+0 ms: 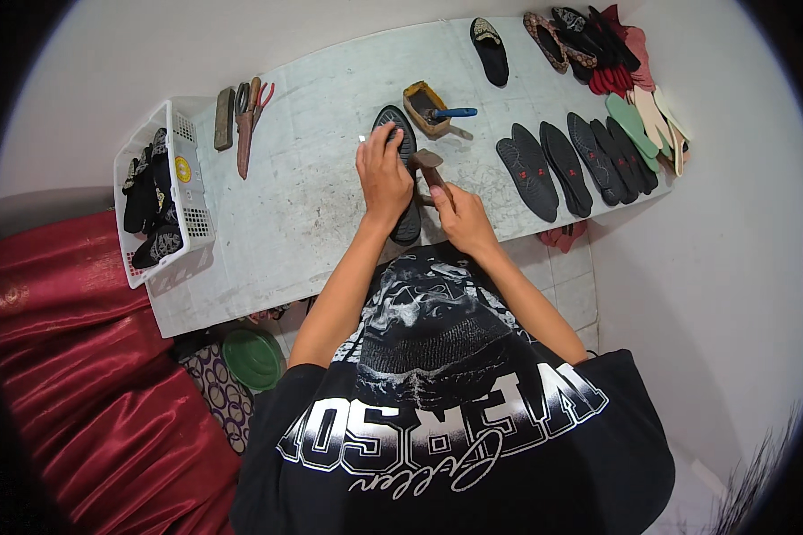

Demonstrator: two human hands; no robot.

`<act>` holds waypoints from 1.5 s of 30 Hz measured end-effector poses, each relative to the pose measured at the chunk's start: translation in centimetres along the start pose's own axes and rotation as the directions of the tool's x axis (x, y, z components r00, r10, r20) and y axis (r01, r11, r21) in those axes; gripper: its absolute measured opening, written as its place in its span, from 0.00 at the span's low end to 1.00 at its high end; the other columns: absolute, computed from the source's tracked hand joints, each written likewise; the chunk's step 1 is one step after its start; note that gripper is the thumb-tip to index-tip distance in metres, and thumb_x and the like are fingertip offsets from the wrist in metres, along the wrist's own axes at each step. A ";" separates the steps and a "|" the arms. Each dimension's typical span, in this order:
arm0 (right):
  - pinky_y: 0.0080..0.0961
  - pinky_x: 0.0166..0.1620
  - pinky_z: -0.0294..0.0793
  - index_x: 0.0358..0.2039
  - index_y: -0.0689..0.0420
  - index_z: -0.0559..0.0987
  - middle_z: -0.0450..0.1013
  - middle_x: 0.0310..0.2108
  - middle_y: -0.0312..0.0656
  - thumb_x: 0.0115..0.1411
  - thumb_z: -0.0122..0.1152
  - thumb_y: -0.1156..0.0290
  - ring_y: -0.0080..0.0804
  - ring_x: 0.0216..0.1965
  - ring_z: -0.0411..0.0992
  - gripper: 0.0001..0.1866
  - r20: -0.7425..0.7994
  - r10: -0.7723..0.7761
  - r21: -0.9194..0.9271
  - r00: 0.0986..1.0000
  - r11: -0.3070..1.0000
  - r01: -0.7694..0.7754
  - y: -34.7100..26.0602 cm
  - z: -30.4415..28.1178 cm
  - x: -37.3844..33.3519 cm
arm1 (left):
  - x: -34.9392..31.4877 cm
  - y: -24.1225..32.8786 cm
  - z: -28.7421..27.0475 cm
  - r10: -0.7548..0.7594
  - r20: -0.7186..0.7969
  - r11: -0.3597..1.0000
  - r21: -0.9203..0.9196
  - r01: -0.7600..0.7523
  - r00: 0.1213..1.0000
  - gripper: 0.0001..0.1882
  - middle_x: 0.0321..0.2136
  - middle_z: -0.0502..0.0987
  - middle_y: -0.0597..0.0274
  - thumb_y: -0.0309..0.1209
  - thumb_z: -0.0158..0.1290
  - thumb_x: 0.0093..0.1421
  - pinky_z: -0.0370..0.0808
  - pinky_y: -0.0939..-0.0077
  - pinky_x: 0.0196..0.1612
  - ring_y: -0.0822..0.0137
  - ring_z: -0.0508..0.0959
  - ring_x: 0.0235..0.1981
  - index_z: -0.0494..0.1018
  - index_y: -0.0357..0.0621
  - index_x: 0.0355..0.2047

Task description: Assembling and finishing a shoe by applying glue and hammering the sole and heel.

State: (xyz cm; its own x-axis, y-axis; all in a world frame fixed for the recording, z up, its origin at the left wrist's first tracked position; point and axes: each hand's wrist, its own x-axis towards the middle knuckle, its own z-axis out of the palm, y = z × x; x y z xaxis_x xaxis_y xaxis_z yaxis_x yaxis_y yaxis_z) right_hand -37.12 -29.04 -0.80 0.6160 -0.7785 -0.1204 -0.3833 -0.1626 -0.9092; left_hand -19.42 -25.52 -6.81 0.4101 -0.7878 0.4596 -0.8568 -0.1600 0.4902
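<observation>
A black shoe (408,228) lies sole up near the middle of the worktable (312,116), its ribbed outsole showing. Across its upper half goes my left hand (384,178), fingers bent over the sole and gripping it. To the right, my right hand (464,219) is closed round the handle of a hammer (427,161). The hammer's head is just beside the shoe's right edge; whether the two touch I cannot tell. Beyond them stands a yellowish glue tub (420,96) with a blue-handled brush (453,113) resting in it.
Several black soles (528,174) lie in a row on the right, with pale and green insoles (631,131) beyond. One finished-looking black shoe (490,55) sits at the far edge. Scissors (244,125) and a block (224,119) lie left, beside a white basket (196,230) of shoes.
</observation>
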 end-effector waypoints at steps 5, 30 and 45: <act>0.47 0.34 0.71 0.34 0.68 0.78 0.75 0.25 0.61 0.74 0.54 0.54 0.61 0.29 0.76 0.25 0.031 0.019 -0.061 0.999 0.998 -0.017 -0.4 -0.7 0.0 | -1.5 -2.3 -1.6 -0.183 0.129 0.886 -0.409 0.221 0.975 0.29 0.70 0.62 0.43 0.33 0.59 0.65 0.58 0.50 0.72 0.41 0.63 0.70 0.71 0.55 0.67; 0.45 0.31 0.68 0.32 0.66 0.76 0.73 0.21 0.59 0.73 0.55 0.57 0.59 0.25 0.73 0.22 0.047 -0.023 0.014 0.999 1.000 0.022 -0.4 0.8 -1.8 | 1.8 -4.2 -1.1 -0.136 0.288 0.755 -0.590 0.287 0.948 0.22 0.62 0.77 0.49 0.41 0.49 0.75 0.69 0.64 0.65 0.54 0.75 0.64 0.73 0.52 0.66; 0.40 0.29 0.67 0.39 0.63 0.79 0.72 0.21 0.54 0.73 0.54 0.57 0.50 0.21 0.71 0.20 0.083 -0.066 0.008 0.994 0.998 0.066 1.8 0.9 -1.3 | 2.3 -3.2 -0.1 -0.212 0.324 0.688 -0.621 0.376 0.922 0.31 0.63 0.74 0.45 0.43 0.62 0.66 0.67 0.62 0.67 0.52 0.73 0.65 0.70 0.51 0.68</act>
State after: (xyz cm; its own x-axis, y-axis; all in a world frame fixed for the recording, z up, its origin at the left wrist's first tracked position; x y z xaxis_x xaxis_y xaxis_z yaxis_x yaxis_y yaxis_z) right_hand -38.03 -27.77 -2.60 0.6949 -0.7131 -0.0927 -0.3367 -0.2086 -0.9182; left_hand -15.70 -26.76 -7.27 0.4585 -0.8851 0.0796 -0.2407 -0.0374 0.9699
